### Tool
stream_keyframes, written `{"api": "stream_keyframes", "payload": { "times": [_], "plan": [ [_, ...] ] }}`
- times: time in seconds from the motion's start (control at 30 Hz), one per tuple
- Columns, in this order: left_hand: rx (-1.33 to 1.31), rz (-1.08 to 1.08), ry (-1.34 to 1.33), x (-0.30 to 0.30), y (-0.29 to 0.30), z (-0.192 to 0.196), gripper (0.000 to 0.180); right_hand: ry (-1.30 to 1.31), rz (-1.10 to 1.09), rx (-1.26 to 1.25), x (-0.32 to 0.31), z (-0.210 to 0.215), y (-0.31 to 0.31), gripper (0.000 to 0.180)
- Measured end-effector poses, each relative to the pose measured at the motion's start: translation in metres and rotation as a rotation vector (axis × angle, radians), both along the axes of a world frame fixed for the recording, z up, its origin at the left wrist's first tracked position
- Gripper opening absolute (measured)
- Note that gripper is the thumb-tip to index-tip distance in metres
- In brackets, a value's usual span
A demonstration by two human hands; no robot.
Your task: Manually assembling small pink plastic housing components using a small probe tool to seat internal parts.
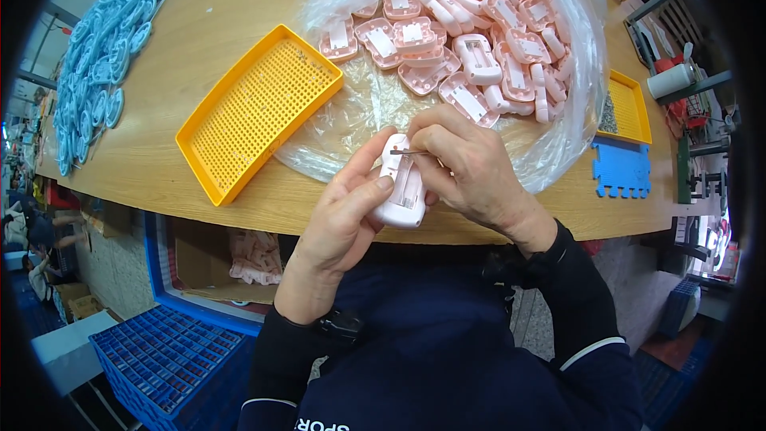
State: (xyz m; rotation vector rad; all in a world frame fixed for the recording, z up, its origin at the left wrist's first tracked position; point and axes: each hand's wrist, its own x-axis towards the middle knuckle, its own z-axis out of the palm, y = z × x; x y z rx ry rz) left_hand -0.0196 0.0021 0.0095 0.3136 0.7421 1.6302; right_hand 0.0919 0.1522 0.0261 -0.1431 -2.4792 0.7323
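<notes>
My left hand is closed around a pale pink plastic casing with an open, battery-style compartment, tilted over the table's near edge. Above it, my right hand pinches a thin dark metal piece, which lies across the casing's narrower upper end. Whether it is a tool or a part I cannot make out. Beyond my hands, a clear plastic bag lies spread open with a heap of similar pink casings on it.
A yellow perforated tray sits left of the bag, light blue plastic parts farther left. At right are a yellow tray of small metal pieces, a blue foam mat and a white roll. Blue crates stand below left.
</notes>
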Motion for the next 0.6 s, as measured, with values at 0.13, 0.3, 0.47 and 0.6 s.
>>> {"api": "stream_keyframes", "payload": {
  "times": [0.13, 0.3, 0.47, 0.6],
  "plan": [
    [-0.01, 0.004, 0.016, 0.004, 0.0, 0.005, 0.065, 0.051, -0.024, -0.046, 0.004, 0.001, -0.003, 0.012],
    [-0.062, -0.001, 0.075, 0.008, 0.004, 0.003, 0.065, 0.029, -0.043, -0.042, 0.01, -0.003, -0.003, 0.012],
    [-0.059, -0.053, 0.081, 0.012, 0.006, 0.005, 0.066, -0.035, -0.018, -0.462, 0.02, 0.003, 0.005, 0.011],
    [-0.057, -0.052, 0.176, 0.019, 0.008, 0.002, 0.066, -0.137, -0.093, -0.502, 0.023, 0.003, 0.005, 0.013]
  ]
}}
